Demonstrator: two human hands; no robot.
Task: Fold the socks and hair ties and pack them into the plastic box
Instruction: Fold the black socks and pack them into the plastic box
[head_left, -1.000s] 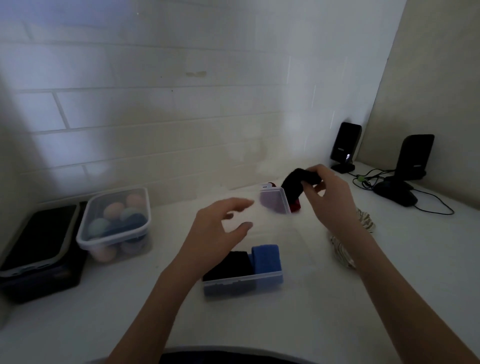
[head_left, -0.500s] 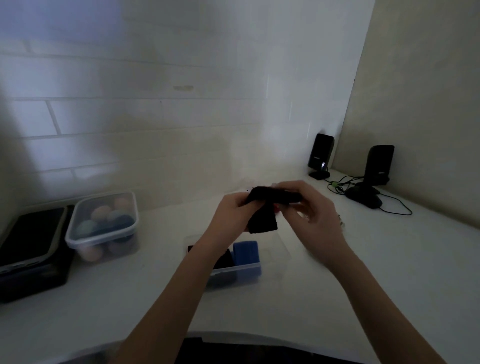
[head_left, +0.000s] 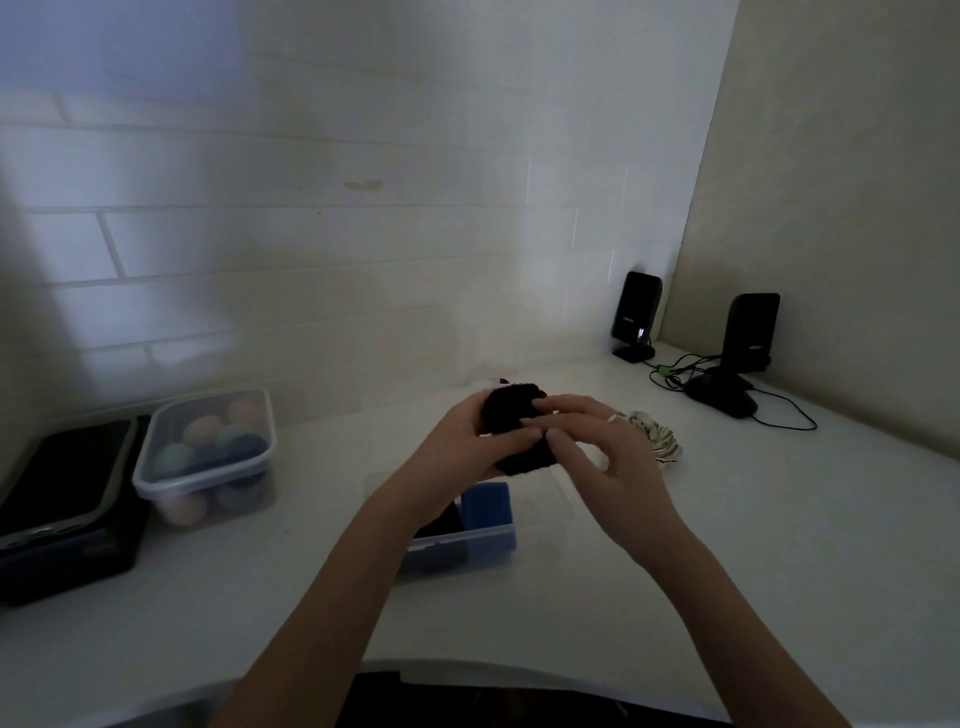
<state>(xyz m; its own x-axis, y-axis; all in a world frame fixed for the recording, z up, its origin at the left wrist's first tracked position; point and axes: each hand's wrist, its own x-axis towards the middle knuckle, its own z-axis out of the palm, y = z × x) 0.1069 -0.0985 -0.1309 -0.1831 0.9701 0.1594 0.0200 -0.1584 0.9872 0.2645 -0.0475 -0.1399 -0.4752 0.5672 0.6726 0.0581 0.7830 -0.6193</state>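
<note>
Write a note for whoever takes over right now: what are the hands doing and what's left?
Left hand: grips the black sock from the left.
Right hand: fingers pinch the same sock, mid-fold, above the counter.
Plastic box: open, in front, with a blue folded sock and a dark item inside.
Striped fabric piece: loose on the counter, right.
Left: finish the fold, pack the sock, then the striped piece.

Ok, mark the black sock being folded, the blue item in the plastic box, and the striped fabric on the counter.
black sock (head_left: 511, 415), head view, upper folded part.
blue item (head_left: 487, 505), head view, top face.
striped fabric (head_left: 655, 437), head view, bunched middle.
</note>
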